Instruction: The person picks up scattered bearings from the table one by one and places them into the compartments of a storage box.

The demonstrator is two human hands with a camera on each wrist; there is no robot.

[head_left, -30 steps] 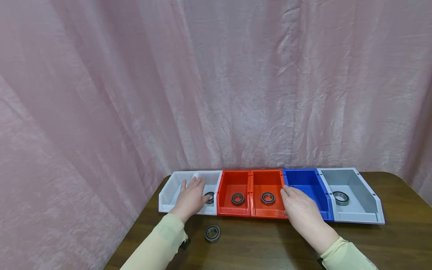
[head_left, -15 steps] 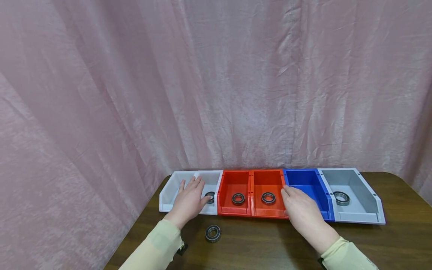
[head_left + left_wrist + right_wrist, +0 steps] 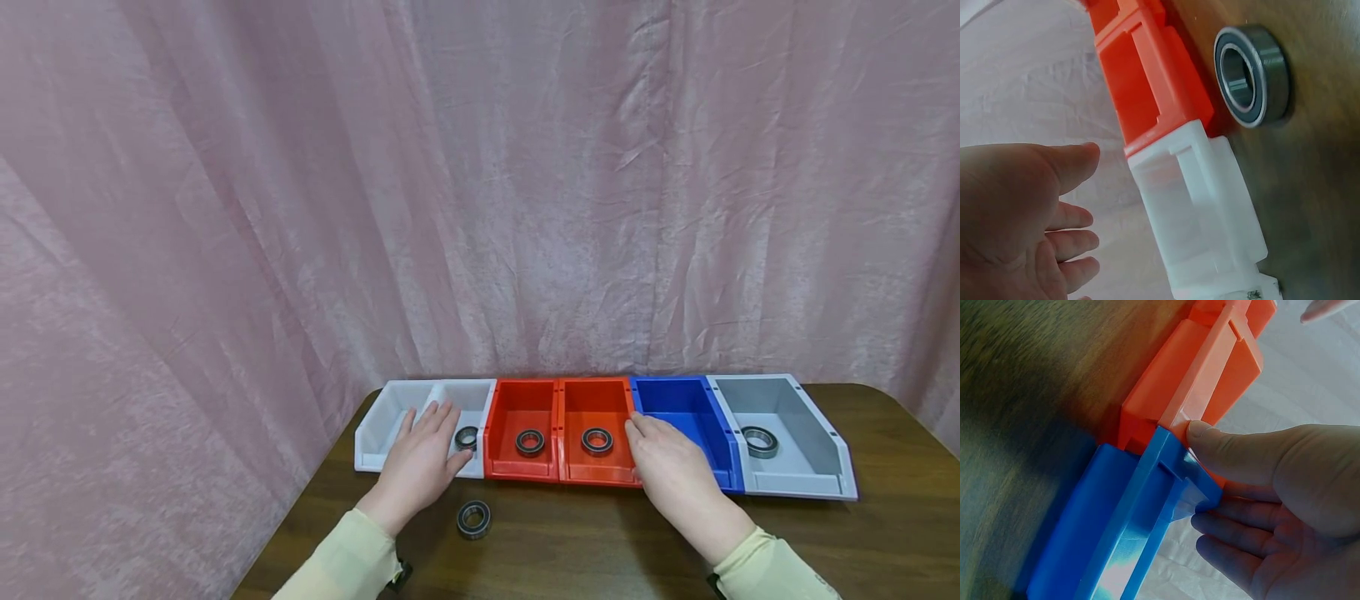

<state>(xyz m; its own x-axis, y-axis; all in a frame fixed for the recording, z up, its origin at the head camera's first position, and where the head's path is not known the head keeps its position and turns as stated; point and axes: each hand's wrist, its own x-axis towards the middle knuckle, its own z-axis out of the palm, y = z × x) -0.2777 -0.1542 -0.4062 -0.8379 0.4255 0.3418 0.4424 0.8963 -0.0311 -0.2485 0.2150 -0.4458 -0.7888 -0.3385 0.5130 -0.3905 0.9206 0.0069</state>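
My left hand [image 3: 417, 467] is held over the two white bins [image 3: 375, 461], fingers spread and nothing in it. One bearing [image 3: 467, 430] lies in the right white bin beside my thumb. A loose ball bearing [image 3: 474, 535] lies flat on the table; in the left wrist view this bearing [image 3: 1272, 75] is in front of the bins. My right hand [image 3: 678, 479] grips the wall where a red bin [image 3: 597, 475] meets the blue bin [image 3: 678, 396]. The thumb [image 3: 1229, 450] presses the red side, with the fingers on the blue side.
The bins stand in one row on a brown wooden table [image 3: 562, 550]. The left red bin holds a bearing [image 3: 529, 454], the right red one another bearing [image 3: 597, 452]. A bearing [image 3: 762, 454] sits in the grey bin [image 3: 795, 483]. A pink curtain [image 3: 525, 208] hangs behind.
My left hand has drawn back slightly toward me, away from the rear of the white bins. My right hand and the bearings stay in place.
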